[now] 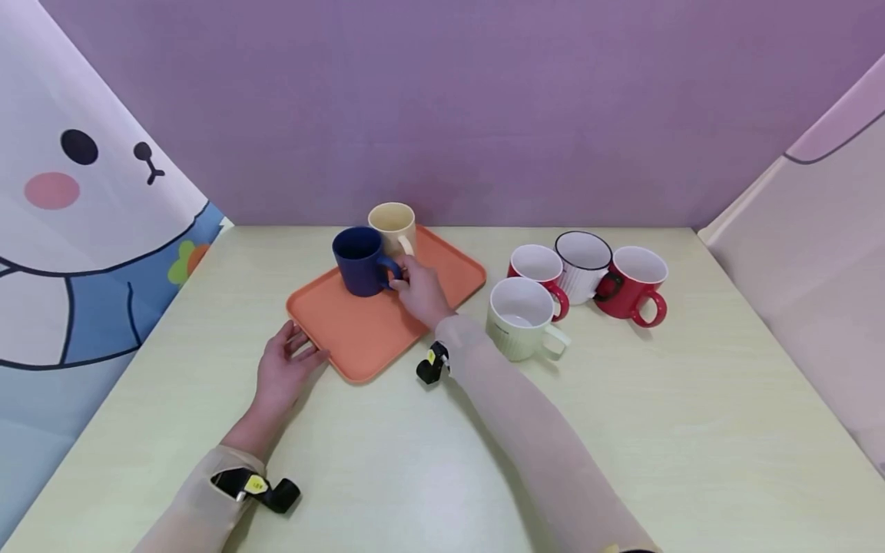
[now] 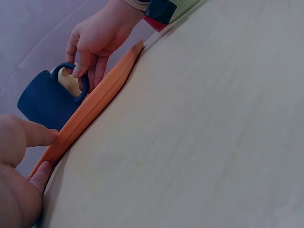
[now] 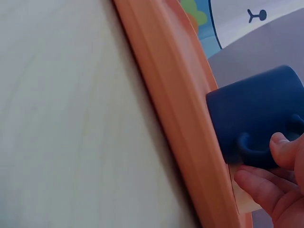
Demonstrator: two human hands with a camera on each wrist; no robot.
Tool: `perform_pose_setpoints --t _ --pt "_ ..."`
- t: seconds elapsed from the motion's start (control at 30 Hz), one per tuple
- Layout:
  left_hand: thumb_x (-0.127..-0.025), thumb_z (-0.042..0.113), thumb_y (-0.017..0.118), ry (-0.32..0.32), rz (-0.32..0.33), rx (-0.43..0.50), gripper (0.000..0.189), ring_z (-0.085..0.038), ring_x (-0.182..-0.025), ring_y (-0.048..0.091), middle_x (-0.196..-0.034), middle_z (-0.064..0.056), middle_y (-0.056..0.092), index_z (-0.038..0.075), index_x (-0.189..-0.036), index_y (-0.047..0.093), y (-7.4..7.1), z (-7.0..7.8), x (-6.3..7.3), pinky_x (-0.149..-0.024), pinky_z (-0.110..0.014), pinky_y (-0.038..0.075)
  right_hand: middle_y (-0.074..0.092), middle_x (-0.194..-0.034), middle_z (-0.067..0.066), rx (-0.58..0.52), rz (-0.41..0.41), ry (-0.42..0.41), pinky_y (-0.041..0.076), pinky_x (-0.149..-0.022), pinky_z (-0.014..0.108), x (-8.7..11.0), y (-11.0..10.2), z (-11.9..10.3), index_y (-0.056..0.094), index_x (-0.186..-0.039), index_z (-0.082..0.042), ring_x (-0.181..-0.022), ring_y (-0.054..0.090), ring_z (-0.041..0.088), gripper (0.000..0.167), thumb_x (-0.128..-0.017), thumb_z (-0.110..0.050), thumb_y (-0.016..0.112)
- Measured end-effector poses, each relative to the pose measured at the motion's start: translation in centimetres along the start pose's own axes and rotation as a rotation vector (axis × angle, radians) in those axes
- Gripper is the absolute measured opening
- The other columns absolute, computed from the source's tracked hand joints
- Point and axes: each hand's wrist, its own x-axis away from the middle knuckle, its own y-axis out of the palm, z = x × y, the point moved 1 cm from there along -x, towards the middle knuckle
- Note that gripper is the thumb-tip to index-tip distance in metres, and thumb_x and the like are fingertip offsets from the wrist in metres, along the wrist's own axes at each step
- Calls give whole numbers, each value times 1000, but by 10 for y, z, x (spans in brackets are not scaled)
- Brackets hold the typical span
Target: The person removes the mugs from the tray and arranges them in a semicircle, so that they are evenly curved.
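Note:
A dark blue mug (image 1: 358, 261) stands upright on an orange tray (image 1: 353, 338). My right hand (image 1: 423, 292) pinches the mug's handle between thumb and fingers; the right wrist view shows the thumb (image 3: 281, 142) on top of it. Just behind the blue mug is a cream mug (image 1: 392, 219) on the same tray, partly hidden. My left hand (image 1: 286, 369) grips the tray's near left edge. In the left wrist view, its fingertips (image 2: 45, 137) touch the rim, with part of the hand out of frame.
Right of the tray several mugs stand close together: a pale green one (image 1: 515, 330), two red ones with white insides (image 1: 535, 265) (image 1: 629, 288), and a white ribbed one with a black rim (image 1: 577, 280). A purple wall (image 1: 442, 115) rises behind the table (image 1: 691, 430).

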Motion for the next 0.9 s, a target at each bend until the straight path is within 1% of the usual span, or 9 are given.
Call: perform_pose_setpoints --t 0.07,0.13,0.27,0.4,0.63,0.77,0.9 --pt "-88 -13 64 7 -4 -3 77 -27 -121 50 -144 -26 37 -7 -154 22 0 1 0 -87 -9 50 69 -91 15 14 -2 -1 54 -75 33 1 -1 -1 60 -105 -1 -85 65 26 16 -92 -2 69" --pt "-88 -13 64 8 -5 -4 77 -27 -121 50 -144 -26 37 -7 -153 22 -1 1 1 -86 -8 50 69 -93 15 14 -7 -1 55 -76 33 2 -2 -1 60 -106 0 -86 65 27 16 -92 -2 69" --pt "-88 -13 64 5 -11 -5 78 -19 -115 52 -145 -26 37 -8 -153 22 -1 1 1 -86 -8 51 70 -98 18 -7 -5 -6 57 -81 32 4 -3 -1 60 -106 3 -92 67 28 17 -92 0 68" --pt "-88 -14 63 1 -7 0 78 -11 -110 53 -144 -26 37 -7 -154 22 -1 1 1 -87 -9 51 70 -99 19 -24 22 -20 57 -85 32 7 -5 -1 61 -106 4 -95 67 29 18 -90 1 70" --pt "-88 -14 63 -6 -3 10 78 -16 -114 51 -145 -25 35 -7 -154 21 -1 1 0 -88 -10 51 71 -96 19 -38 57 -35 58 -84 30 10 -7 0 62 -104 4 -92 68 29 18 -89 2 72" --pt "-88 -14 64 -4 -3 9 78 -16 -114 52 -145 -25 36 -7 -153 23 -1 0 0 -87 -10 51 71 -96 19 -58 55 -33 58 -82 29 10 -10 -1 61 -103 5 -92 69 29 18 -89 2 71" --pt "-88 -13 64 -8 -9 2 80 -22 -118 52 -146 -26 35 -6 -154 20 -1 0 0 -87 -10 51 72 -97 21 -96 47 -28 59 -81 28 11 -15 -6 60 -102 6 -92 70 30 17 -89 3 70"
